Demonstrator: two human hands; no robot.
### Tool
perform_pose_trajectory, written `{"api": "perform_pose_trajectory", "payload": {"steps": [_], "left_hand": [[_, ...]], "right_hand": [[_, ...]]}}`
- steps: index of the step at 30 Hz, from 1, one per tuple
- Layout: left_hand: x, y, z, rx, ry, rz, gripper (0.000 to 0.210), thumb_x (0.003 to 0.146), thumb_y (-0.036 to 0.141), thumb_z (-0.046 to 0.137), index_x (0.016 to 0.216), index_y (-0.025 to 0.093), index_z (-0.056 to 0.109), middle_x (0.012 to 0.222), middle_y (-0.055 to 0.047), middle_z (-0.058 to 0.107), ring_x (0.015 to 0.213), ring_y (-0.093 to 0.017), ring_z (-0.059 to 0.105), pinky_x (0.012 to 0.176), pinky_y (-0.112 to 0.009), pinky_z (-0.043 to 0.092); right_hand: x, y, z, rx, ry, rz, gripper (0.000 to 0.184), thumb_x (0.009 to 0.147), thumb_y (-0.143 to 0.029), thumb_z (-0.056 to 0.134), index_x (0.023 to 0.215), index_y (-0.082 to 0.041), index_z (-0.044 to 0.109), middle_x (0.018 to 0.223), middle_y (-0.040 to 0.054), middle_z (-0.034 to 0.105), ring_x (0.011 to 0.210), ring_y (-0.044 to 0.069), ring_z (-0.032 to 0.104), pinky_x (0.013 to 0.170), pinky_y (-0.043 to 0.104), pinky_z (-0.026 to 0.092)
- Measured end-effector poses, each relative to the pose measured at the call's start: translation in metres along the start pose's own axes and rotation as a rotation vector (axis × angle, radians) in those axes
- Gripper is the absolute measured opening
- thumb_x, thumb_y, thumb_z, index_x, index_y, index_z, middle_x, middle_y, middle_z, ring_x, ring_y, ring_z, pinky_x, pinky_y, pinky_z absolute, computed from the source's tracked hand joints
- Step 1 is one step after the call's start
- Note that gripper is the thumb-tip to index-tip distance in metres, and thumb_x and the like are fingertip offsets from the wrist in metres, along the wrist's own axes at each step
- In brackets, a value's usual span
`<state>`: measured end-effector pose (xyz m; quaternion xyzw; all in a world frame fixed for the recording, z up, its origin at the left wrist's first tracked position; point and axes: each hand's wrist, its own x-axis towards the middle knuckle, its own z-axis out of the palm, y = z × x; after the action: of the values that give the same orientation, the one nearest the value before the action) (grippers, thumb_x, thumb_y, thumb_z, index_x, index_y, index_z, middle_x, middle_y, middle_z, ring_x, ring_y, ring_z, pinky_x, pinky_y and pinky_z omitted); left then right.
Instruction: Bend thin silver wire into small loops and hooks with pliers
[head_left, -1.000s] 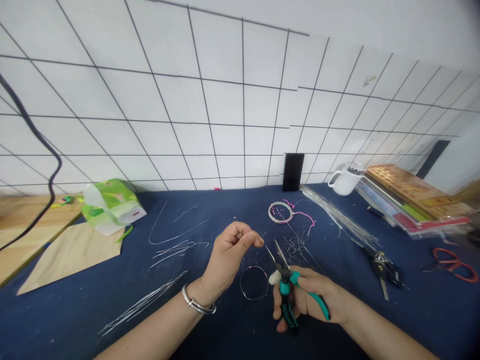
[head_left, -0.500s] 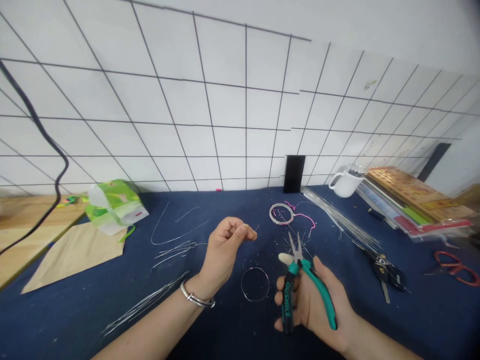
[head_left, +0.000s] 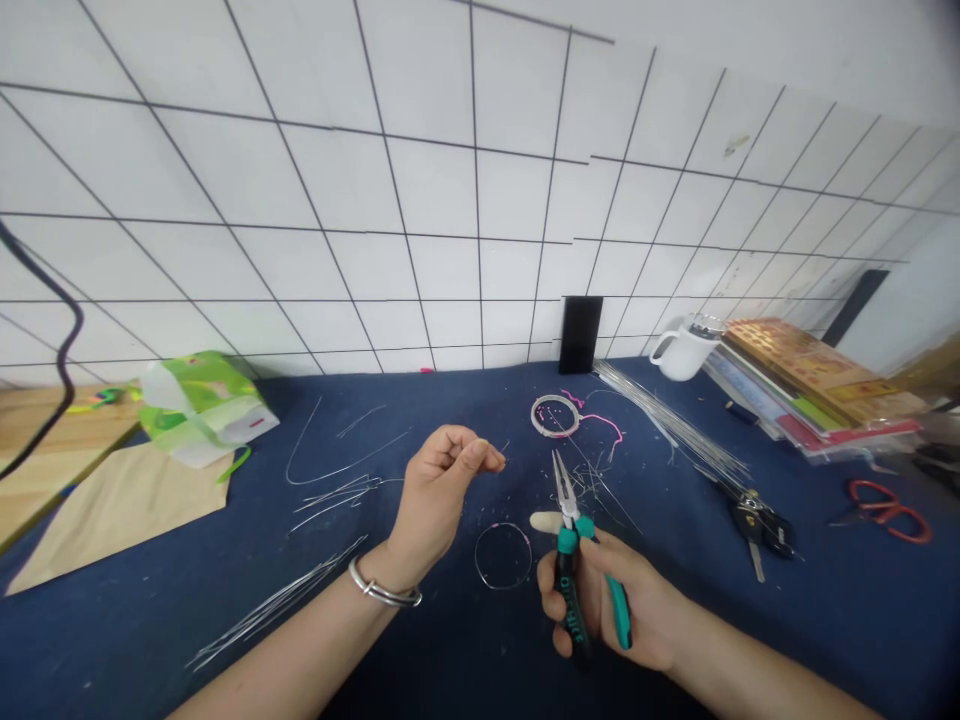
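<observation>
Thin wire (head_left: 505, 446) juts from the tight pinch of the left hand (head_left: 437, 490) while the right hand (head_left: 637, 592) grips teal-handled pliers (head_left: 568, 541) nearby.

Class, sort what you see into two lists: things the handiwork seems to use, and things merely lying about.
Probably in use:
pliers, in the right hand
wire, pinched in the left hand
wire ring, nearby

Seemingly just lying about:
mug
scissors
keys
green bag

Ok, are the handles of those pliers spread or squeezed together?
Spread: the handles of the pliers stand apart in the right hand, with the palm showing between. I can't tell whether the tips touch.
</observation>
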<state>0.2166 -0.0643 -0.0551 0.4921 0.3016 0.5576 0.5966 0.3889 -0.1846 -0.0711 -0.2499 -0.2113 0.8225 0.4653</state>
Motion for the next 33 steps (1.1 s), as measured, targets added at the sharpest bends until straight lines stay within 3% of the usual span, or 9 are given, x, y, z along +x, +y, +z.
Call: {"api": "perform_pose_trajectory", "payload": {"steps": [4, 7, 10, 14, 19, 23, 26, 30, 33], "left_hand": [[0.000, 0.000, 0.000, -0.001, -0.008, 0.003, 0.011, 0.083, 0.024, 0.057, 0.076, 0.016, 0.053, 0.068, -0.001, 0.061, 0.069, -0.013, 0.060, 0.069, -0.028, 0.047], [0.000, 0.000, 0.000, 0.007, -0.018, -0.005, 0.011, 0.083, 0.023, 0.056, 0.077, 0.016, 0.053, 0.068, -0.001, 0.061, 0.070, -0.013, 0.060, 0.069, -0.028, 0.047], [-0.001, 0.000, 0.001, 0.013, -0.021, -0.013, 0.011, 0.083, 0.023, 0.056, 0.076, 0.016, 0.052, 0.067, 0.000, 0.060, 0.068, -0.013, 0.059, 0.068, -0.027, 0.047], [-0.003, 0.001, 0.002, 0.038, -0.037, -0.025, 0.012, 0.084, 0.024, 0.055, 0.075, 0.016, 0.053, 0.066, 0.000, 0.060, 0.066, -0.012, 0.058, 0.067, -0.026, 0.046], [-0.006, 0.003, 0.004, 0.077, -0.069, -0.016, 0.011, 0.083, 0.024, 0.056, 0.076, 0.016, 0.053, 0.067, 0.000, 0.062, 0.066, -0.012, 0.058, 0.066, -0.025, 0.046], [-0.009, 0.005, 0.005, 0.126, -0.091, -0.011, 0.012, 0.083, 0.025, 0.056, 0.076, 0.016, 0.054, 0.066, -0.001, 0.062, 0.066, -0.013, 0.058, 0.067, -0.027, 0.047], [-0.012, 0.007, 0.004, 0.223, -0.136, 0.036, 0.010, 0.083, 0.024, 0.056, 0.076, 0.016, 0.056, 0.072, -0.004, 0.063, 0.070, -0.014, 0.059, 0.068, -0.028, 0.048], [-0.015, 0.007, 0.002, 0.418, -0.241, 0.245, 0.004, 0.081, 0.015, 0.057, 0.081, 0.016, 0.060, 0.082, -0.006, 0.063, 0.077, -0.016, 0.059, 0.069, -0.029, 0.047], [-0.016, 0.007, 0.000, 0.433, -0.325, 0.383, 0.011, 0.079, 0.008, 0.056, 0.082, 0.017, 0.060, 0.081, -0.006, 0.062, 0.080, -0.017, 0.059, 0.072, -0.031, 0.047]], "right_hand": [[0.001, 0.004, 0.000, -0.092, -0.024, 0.041, 0.038, 0.092, -0.043, 0.031, 0.125, -0.023, 0.035, 0.092, 0.0067, 0.055, 0.076, 0.022, 0.058, 0.064, 0.047, 0.048], [-0.001, -0.001, 0.002, -0.327, 0.041, 0.010, 0.039, 0.092, -0.047, 0.030, 0.121, -0.022, 0.039, 0.085, 0.0043, 0.053, 0.063, 0.015, 0.053, 0.052, 0.031, 0.046], [-0.005, -0.018, -0.002, -0.905, 0.205, -0.161, 0.040, 0.089, -0.045, 0.041, 0.119, -0.020, 0.045, 0.082, 0.0036, 0.052, 0.064, 0.013, 0.050, 0.054, 0.028, 0.043], [-0.006, -0.044, -0.017, -1.849, 0.512, -0.519, 0.046, 0.081, -0.046, 0.053, 0.116, -0.016, 0.052, 0.097, 0.0105, 0.054, 0.088, 0.024, 0.050, 0.074, 0.040, 0.043], [-0.001, -0.052, -0.033, -2.291, 0.671, -0.587, 0.040, 0.081, -0.050, 0.051, 0.094, -0.014, 0.063, 0.086, 0.0127, 0.053, 0.081, 0.026, 0.049, 0.064, 0.037, 0.041], [0.000, -0.051, -0.032, -2.248, 0.702, -0.576, 0.038, 0.078, -0.052, 0.054, 0.089, -0.017, 0.064, 0.087, 0.0125, 0.052, 0.081, 0.026, 0.047, 0.067, 0.040, 0.038], [-0.002, -0.052, -0.025, -1.904, 0.657, -0.495, 0.040, 0.079, -0.050, 0.055, 0.105, -0.020, 0.059, 0.092, 0.0095, 0.053, 0.085, 0.025, 0.047, 0.073, 0.040, 0.039], [-0.006, -0.051, -0.014, -1.112, 0.291, -0.157, 0.038, 0.084, -0.045, 0.051, 0.113, -0.020, 0.053, 0.084, 0.0030, 0.053, 0.072, 0.015, 0.050, 0.066, 0.030, 0.041], [-0.006, -0.046, -0.013, -0.699, 0.079, 0.028, 0.038, 0.083, -0.040, 0.054, 0.111, -0.015, 0.054, 0.081, 0.0039, 0.054, 0.067, 0.013, 0.052, 0.061, 0.027, 0.041]]}}
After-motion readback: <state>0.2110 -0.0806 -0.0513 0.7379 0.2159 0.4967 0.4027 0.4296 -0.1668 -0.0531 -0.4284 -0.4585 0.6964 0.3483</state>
